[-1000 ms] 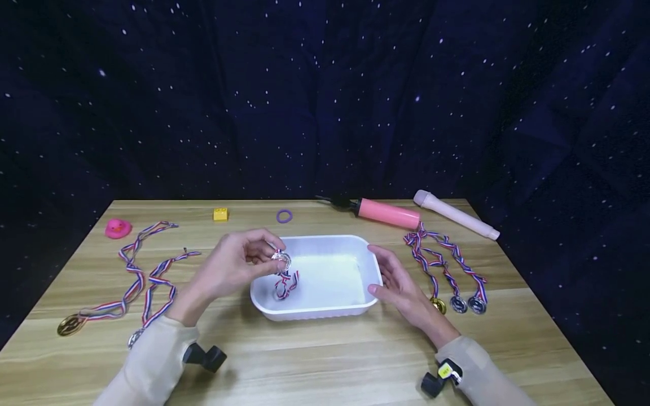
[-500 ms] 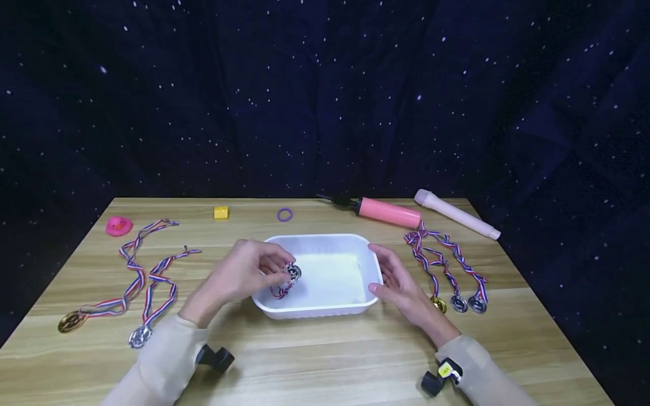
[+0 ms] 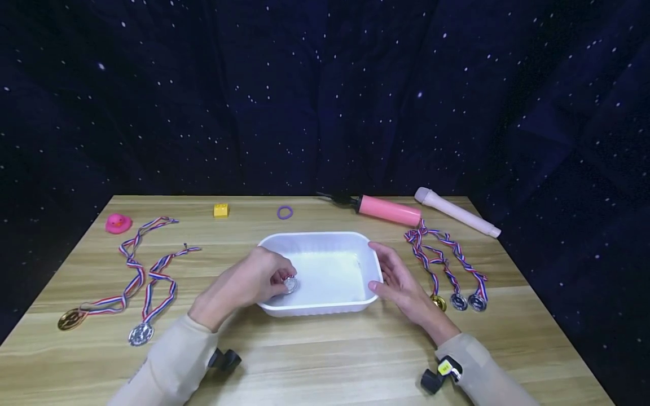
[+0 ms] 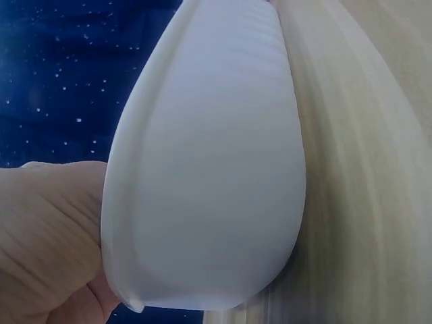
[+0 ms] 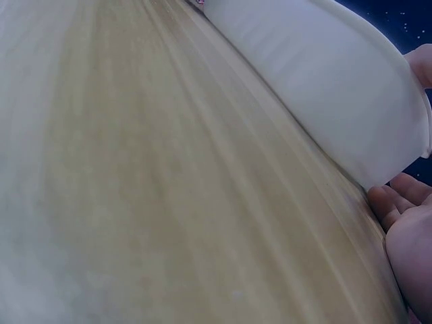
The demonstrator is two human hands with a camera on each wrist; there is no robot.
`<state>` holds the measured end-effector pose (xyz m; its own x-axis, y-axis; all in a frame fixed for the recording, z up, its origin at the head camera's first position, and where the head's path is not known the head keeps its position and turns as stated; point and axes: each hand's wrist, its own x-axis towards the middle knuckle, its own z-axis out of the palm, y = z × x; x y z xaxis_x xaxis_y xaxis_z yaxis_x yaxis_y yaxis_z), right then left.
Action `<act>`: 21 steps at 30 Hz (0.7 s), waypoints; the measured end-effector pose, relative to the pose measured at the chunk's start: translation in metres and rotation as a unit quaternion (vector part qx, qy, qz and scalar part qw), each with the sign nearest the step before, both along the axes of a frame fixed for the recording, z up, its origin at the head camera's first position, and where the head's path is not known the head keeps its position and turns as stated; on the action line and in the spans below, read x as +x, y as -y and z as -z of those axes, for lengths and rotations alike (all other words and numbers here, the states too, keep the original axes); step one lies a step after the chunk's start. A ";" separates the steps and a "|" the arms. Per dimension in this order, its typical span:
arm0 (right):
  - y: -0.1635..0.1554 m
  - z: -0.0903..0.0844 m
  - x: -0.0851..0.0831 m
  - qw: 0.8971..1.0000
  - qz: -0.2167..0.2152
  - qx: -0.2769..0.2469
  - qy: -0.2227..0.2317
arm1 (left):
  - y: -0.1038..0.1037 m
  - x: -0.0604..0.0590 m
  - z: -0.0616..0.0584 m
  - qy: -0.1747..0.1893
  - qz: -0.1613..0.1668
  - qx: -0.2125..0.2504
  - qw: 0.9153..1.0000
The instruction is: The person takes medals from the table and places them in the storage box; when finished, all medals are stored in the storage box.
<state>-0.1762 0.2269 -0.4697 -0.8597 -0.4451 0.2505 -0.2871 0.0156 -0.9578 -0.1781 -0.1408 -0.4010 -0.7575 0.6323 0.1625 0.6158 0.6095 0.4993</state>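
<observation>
A white plastic tub (image 3: 325, 309) stands at the middle of the table. My left hand (image 3: 256, 276) reaches over its left side and pinches a silver medal (image 3: 290, 284) low inside; the medal's ribbon is hidden by the hand. In the left wrist view the tub's wall (image 4: 216, 162) blocks the fingers and the medal from sight. At the tub's right end my right hand (image 3: 398, 285) grips the rim, thumb over the near edge. The right wrist view shows fingers (image 5: 388, 206) of that hand curled by the tub's lower corner.
To the left lie a gold medal (image 3: 71, 320) and a silver medal (image 3: 140, 334) on striped ribbons. Several medals lie at right, near a pink pump (image 3: 390, 210) and a toy microphone (image 3: 457, 212). Along the back are a pink duck (image 3: 118, 223), yellow block (image 3: 220, 210) and purple ring (image 3: 285, 212).
My left hand has lowered the silver medal and its ribbon into the tub, moving slightly right and down. The right hand keeps its hold on the rim.
</observation>
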 end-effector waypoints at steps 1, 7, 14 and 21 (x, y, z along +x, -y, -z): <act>0.000 0.000 0.000 1.000 0.000 0.000 -0.001 | -0.001 0.000 0.000 -0.004 0.002 -0.007 1.000; 0.000 -0.001 0.001 1.000 -0.001 -0.003 -0.002 | -0.004 0.001 -0.001 -0.030 0.004 -0.029 0.999; 0.000 -0.001 0.000 1.000 0.000 -0.002 0.003 | 0.000 0.004 -0.004 -0.080 -0.030 -0.028 0.996; 0.001 -0.001 0.000 1.000 -0.001 -0.001 -0.001 | 0.009 0.004 -0.014 -0.124 -0.067 -0.005 0.990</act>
<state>-0.1762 0.2263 -0.4685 -0.8585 -0.4456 0.2539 -0.2896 0.0125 -0.9571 -0.1739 -0.1494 -0.3874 -0.7729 0.5309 0.3476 0.6313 0.6984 0.3371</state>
